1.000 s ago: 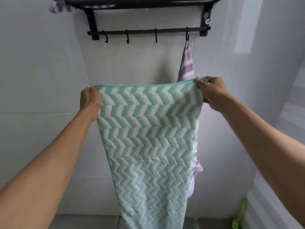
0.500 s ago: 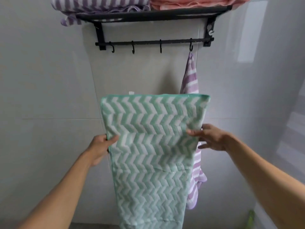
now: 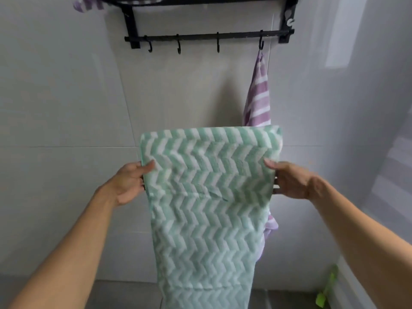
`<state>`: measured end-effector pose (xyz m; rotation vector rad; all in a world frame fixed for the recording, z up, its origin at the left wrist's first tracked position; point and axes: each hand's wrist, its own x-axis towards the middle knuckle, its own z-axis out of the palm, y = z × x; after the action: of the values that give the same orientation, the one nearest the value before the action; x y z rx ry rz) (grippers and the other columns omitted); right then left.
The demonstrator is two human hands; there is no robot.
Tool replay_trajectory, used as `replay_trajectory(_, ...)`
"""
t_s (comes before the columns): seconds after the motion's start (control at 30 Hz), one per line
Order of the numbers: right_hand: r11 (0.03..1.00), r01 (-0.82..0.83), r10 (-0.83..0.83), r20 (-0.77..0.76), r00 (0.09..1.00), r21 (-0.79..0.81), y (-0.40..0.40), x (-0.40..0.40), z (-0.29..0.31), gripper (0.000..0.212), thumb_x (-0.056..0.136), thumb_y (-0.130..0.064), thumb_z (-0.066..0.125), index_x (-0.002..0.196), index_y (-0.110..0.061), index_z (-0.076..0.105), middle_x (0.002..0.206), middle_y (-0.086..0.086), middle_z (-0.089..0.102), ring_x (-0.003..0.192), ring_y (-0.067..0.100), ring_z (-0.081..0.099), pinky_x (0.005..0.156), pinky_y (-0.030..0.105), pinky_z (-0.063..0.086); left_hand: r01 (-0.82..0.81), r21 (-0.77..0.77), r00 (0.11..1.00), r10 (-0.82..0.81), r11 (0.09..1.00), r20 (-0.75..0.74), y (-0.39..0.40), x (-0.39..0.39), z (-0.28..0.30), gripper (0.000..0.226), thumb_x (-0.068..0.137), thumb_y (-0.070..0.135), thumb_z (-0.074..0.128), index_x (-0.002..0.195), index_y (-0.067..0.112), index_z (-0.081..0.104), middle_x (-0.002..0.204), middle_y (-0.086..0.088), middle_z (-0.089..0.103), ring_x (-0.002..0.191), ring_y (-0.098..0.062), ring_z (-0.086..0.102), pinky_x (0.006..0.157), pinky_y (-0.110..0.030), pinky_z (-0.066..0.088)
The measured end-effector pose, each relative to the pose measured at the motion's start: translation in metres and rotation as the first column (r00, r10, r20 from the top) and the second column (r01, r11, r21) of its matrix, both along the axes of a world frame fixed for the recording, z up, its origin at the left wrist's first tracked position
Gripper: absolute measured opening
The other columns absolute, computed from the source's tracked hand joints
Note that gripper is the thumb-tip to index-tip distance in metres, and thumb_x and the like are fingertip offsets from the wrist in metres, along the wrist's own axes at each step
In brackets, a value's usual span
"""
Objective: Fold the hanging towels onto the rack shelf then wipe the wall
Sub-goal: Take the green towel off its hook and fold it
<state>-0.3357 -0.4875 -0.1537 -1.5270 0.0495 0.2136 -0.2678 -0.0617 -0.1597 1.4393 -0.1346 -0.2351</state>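
A green and white zigzag towel [image 3: 207, 210] hangs folded in front of me, its folded edge on top. My left hand [image 3: 130, 182] pinches its left edge, thumb on the front. My right hand [image 3: 289, 179] grips its right edge the same way, a little below the fold. On the white tiled wall [image 3: 66, 108] above sits the black rack [image 3: 209, 37] with a hook bar. A purple striped towel [image 3: 257, 101] hangs from the rightmost hook, partly hidden behind the green towel.
A bit of purple striped cloth [image 3: 83, 4] droops over the rack shelf's left end. Three hooks on the bar are bare. A green object [image 3: 326, 291] stands at the floor on the right. Grey floor tiles show at the bottom.
A second ago both hands held the towel's top corners. They have slid down the side edges, so the top part folded over. The view has tipped down, hiding the shelf's folded towels.
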Motion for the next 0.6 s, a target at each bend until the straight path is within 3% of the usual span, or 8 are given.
replay_trajectory(0.07, 0.981, -0.128, 0.115, -0.095, 0.989, -0.145, 0.006, -0.014, -0.037, 0.101, 0.033, -0.048, 0.101, 0.120, -0.007, 0.070, 0.116, 0.014, 0.075, 0.106, 0.031, 0.072, 0.092, 0.046, 0.058, -0.015, 0.138, 0.995, 0.028, 0.990, -0.091, 0.004, -0.016, -0.038, 0.074, 0.050, 0.045, 0.097, 0.104, 0.001, 0.072, 0.112, -0.020, 0.073, 0.087, -0.025, 0.075, 0.079, -0.038, 0.062)
replay_trajectory(0.17, 0.988, -0.022, 0.014, -0.052, 0.999, -0.152, 0.008, -0.015, -0.060, 0.103, 0.028, -0.050, 0.102, 0.113, 0.001, 0.072, 0.112, 0.018, 0.075, 0.093, 0.028, 0.075, 0.078, 0.037, 0.062, -0.185, 0.178, 0.968, 0.211, 0.967, -0.137, 0.007, -0.023, -0.060, 0.031, 0.085, 0.024, 0.074, 0.104, -0.001, 0.072, 0.106, -0.021, 0.074, 0.070, -0.020, 0.074, 0.067, -0.031, 0.062)
replay_trajectory(0.23, 0.992, 0.114, -0.112, 0.036, 0.993, -0.049, 0.004, -0.001, -0.043, 0.090, 0.039, -0.049, 0.098, 0.109, 0.001, 0.073, 0.115, 0.019, 0.074, 0.090, 0.025, 0.075, 0.075, 0.033, 0.062, -0.270, 0.089, 0.953, 0.279, 0.959, -0.120, 0.009, -0.011, -0.041, 0.032, 0.085, 0.023, 0.074, 0.105, -0.002, 0.070, 0.104, -0.017, 0.074, 0.067, -0.016, 0.073, 0.063, -0.027, 0.062)
replay_trajectory(0.33, 0.972, 0.101, -0.117, 0.064, 0.991, 0.212, -0.002, 0.015, -0.013, 0.081, 0.062, -0.052, 0.088, 0.125, -0.003, 0.069, 0.130, 0.014, 0.068, 0.111, 0.029, 0.067, 0.100, 0.042, 0.054, -0.354, -0.118, 0.935, 0.348, 0.928, -0.069, 0.004, -0.002, 0.007, 0.036, 0.075, 0.028, 0.081, 0.100, 0.004, 0.071, 0.111, -0.016, 0.073, 0.081, -0.021, 0.073, 0.081, -0.036, 0.061)
replay_trajectory(0.4, 0.995, -0.020, 0.019, 0.019, 1.000, 0.093, 0.003, 0.009, -0.014, 0.092, 0.048, -0.056, 0.095, 0.123, -0.008, 0.072, 0.129, 0.012, 0.068, 0.111, 0.029, 0.066, 0.103, 0.044, 0.050, -0.372, -0.161, 0.928, 0.364, 0.914, -0.078, 0.001, -0.008, 0.019, 0.033, 0.083, 0.032, 0.078, 0.105, 0.008, 0.071, 0.109, -0.013, 0.075, 0.093, -0.025, 0.073, 0.089, -0.044, 0.058)
replay_trajectory(0.47, 0.987, -0.136, 0.132, -0.055, 0.990, -0.088, 0.008, 0.000, -0.029, 0.090, 0.035, -0.050, 0.101, 0.110, -0.006, 0.077, 0.122, 0.013, 0.072, 0.101, 0.026, 0.072, 0.088, 0.038, 0.059, -0.358, -0.120, 0.931, 0.344, 0.926, -0.118, 0.003, -0.014, 0.009, 0.041, 0.082, 0.034, 0.078, 0.114, 0.009, 0.070, 0.109, -0.012, 0.076, 0.098, -0.027, 0.073, 0.089, -0.045, 0.057)
replay_trajectory(0.53, 0.991, -0.096, 0.092, -0.041, 0.995, -0.096, 0.012, -0.003, -0.034, 0.087, 0.035, -0.046, 0.102, 0.104, 0.000, 0.078, 0.119, 0.020, 0.072, 0.099, 0.027, 0.073, 0.084, 0.036, 0.062, -0.392, -0.133, 0.918, 0.378, 0.910, -0.119, 0.006, -0.016, 0.004, 0.047, 0.078, 0.032, 0.080, 0.114, 0.004, 0.070, 0.114, -0.015, 0.074, 0.097, -0.026, 0.073, 0.086, -0.040, 0.057)
replay_trajectory(0.6, 1.000, -0.015, 0.016, 0.028, 0.999, -0.023, 0.014, 0.004, -0.027, 0.085, 0.045, -0.045, 0.100, 0.109, 0.004, 0.075, 0.121, 0.023, 0.071, 0.100, 0.030, 0.072, 0.085, 0.037, 0.062, -0.412, -0.241, 0.910, 0.408, 0.879, -0.071, 0.013, -0.010, 0.011, 0.038, 0.084, 0.033, 0.075, 0.108, 0.005, 0.071, 0.115, -0.013, 0.073, 0.096, -0.023, 0.072, 0.080, -0.037, 0.059)
